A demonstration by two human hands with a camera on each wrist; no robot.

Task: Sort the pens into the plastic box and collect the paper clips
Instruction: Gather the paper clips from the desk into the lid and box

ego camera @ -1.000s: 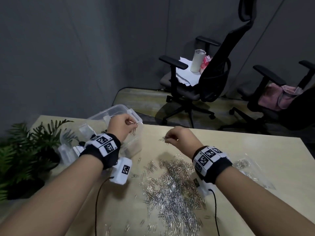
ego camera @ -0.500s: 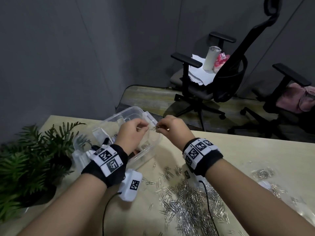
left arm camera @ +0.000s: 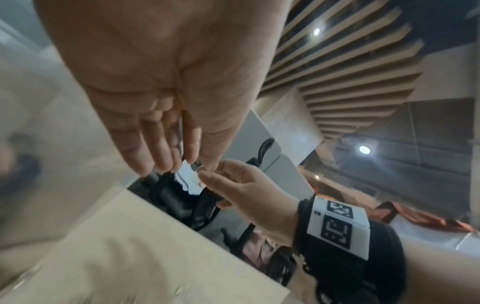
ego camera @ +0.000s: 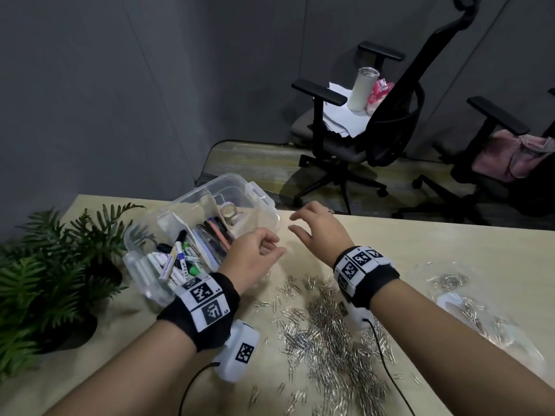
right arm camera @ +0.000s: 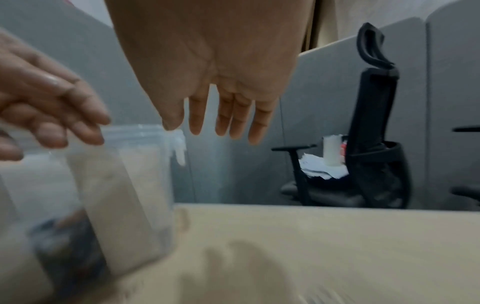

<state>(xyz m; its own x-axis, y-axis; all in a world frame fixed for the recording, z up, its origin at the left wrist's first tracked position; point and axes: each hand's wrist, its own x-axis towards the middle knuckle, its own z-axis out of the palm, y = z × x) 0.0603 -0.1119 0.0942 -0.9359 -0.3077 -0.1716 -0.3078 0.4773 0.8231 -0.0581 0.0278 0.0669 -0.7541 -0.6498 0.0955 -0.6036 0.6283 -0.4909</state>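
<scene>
Many paper clips (ego camera: 327, 331) lie on the surface (ego camera: 420, 250) below your wrists, beside the plastic box (ego camera: 258, 202) holding the pens (ego camera: 177, 262). Your left hand (ego camera: 252, 259) hovers at the box edge, its grip relaxed and empty, and your right hand (ego camera: 318, 226) is spread wide, holding nothing.

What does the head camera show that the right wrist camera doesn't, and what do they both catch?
Only the head view shows the pile of paper clips on the table, the markers inside the plastic box, and the potted plant. Only the right wrist view shows the palm side of the right hand, fingers straight and holding nothing, and the box wall from the side. Both show the left hand at the box, the right hand and the office chair with papers.
</scene>
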